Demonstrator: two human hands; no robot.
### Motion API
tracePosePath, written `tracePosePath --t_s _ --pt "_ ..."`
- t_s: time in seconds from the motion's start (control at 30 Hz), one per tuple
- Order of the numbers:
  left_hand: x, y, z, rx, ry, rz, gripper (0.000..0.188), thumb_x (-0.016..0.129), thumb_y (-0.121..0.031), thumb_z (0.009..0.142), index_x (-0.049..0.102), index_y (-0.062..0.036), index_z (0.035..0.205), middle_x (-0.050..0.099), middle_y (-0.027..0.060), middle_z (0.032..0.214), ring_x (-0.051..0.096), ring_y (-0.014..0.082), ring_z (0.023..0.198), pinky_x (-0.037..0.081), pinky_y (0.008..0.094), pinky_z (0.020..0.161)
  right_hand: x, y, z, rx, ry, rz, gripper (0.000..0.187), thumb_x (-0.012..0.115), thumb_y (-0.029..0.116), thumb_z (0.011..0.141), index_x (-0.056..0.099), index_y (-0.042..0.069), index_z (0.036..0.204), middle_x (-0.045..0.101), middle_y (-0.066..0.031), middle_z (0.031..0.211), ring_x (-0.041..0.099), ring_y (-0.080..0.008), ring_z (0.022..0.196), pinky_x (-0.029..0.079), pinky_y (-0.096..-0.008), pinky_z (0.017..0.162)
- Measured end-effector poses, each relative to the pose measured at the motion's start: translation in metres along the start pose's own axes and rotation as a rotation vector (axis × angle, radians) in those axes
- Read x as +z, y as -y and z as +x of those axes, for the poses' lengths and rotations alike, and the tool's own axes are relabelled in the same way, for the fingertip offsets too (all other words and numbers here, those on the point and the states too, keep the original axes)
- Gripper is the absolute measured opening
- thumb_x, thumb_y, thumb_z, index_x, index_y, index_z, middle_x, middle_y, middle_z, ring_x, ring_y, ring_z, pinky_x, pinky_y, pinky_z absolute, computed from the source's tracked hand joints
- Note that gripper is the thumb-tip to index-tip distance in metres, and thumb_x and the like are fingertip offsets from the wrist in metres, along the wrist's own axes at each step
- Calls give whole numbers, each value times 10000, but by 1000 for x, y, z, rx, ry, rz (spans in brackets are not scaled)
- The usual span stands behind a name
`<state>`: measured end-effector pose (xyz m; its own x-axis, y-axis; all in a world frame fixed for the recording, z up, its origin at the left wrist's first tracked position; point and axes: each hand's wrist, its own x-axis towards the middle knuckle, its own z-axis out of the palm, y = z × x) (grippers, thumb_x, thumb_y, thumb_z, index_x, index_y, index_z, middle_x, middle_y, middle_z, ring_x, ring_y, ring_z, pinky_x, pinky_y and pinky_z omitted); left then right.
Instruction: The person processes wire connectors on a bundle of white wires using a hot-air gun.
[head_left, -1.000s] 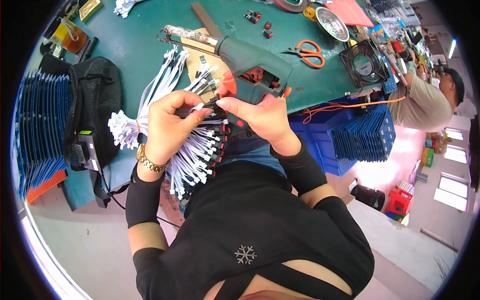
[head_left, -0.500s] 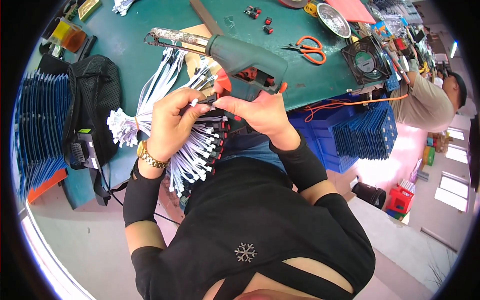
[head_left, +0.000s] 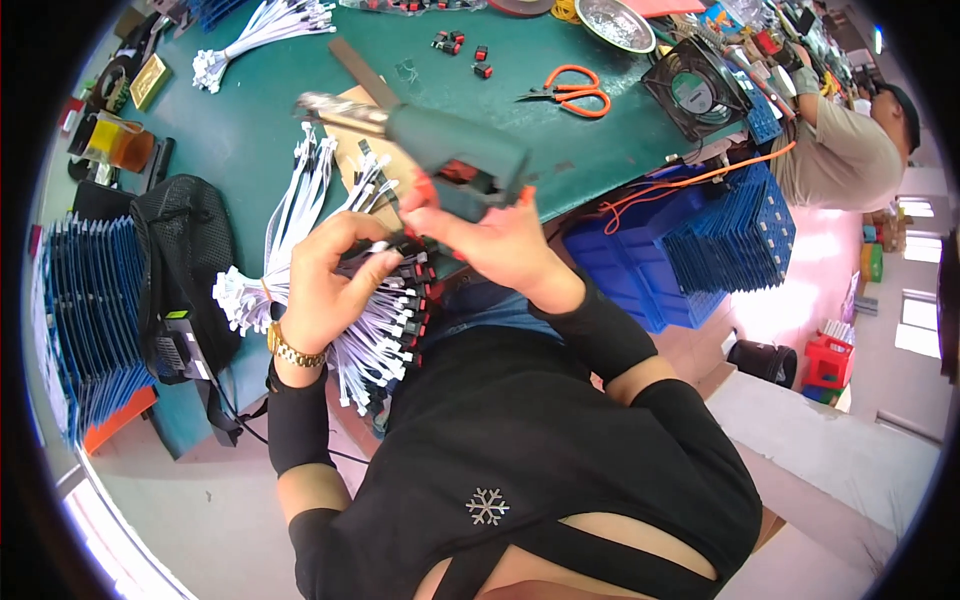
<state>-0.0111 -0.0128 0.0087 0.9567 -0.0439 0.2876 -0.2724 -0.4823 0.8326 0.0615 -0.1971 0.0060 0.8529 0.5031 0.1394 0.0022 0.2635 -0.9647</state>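
Note:
My right hand (head_left: 505, 250) is closed round a dark green gun-shaped tool (head_left: 455, 145) with an orange-red part by the thumb. Its scorched metal barrel points left, slightly blurred by motion. Close under the tool, my left hand (head_left: 335, 270) pinches a small black piece (head_left: 405, 243) between thumb and index finger; the fingertips partly hide it. A bundle of white cables (head_left: 365, 350) spreads beneath this hand, with several red-and-black rocker switches (head_left: 415, 320) along its right side. White plugs (head_left: 240, 298) gather at the bundle's left end, and more cables (head_left: 305, 185) lie beyond the hand.
Orange-handled scissors (head_left: 575, 92), loose switches (head_left: 483, 70), a metal bowl (head_left: 615, 25) and a black fan (head_left: 695, 90) lie on the green table (head_left: 290, 75). A black mesh bag (head_left: 185, 260) stands left. Blue crates (head_left: 625, 260) and another person (head_left: 840, 150) are right.
Both hands and the green tool have come lower, nearer the switches of the cable bundle. A white plug seen at my left fingertips is now hidden. The whole view has shifted somewhat.

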Motion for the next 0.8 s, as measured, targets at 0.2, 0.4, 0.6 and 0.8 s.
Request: tracePosePath --t_s 0.2,0.4,0.6,0.8 --pt "-12 2 -5 -119 178 -4 202 718 -50 754 604 1 913 608 91 793 591 218 722 460 294 662 -29 -7 -11 26 -240 247 301 638 28 858 530 -22 1135 650 -132 951 662 -224 834 541 -345 759" --pt "-22 -2 1 -148 408 6 132 733 -29 719 648 -32 820 614 84 820 581 237 737 457 303 661 -60 -16 -10 -15 -320 376 257 589 37 880 526 -9 1124 630 -139 923 635 -192 755 538 -348 719" --pt "-30 -30 24 -137 639 198 198 749 -42 672 672 -41 855 588 73 883 566 271 884 456 343 746 -58 -21 -16 -188 -433 465 274 509 87 908 463 54 1176 568 -106 914 529 -140 697 486 -361 713" --pt "-15 -29 109 -250 493 485 122 611 -85 825 595 15 757 572 86 621 556 144 567 438 293 544 -63 -28 -19 -256 -385 592 302 527 31 897 448 28 1189 582 -129 930 565 -158 705 508 -376 724"
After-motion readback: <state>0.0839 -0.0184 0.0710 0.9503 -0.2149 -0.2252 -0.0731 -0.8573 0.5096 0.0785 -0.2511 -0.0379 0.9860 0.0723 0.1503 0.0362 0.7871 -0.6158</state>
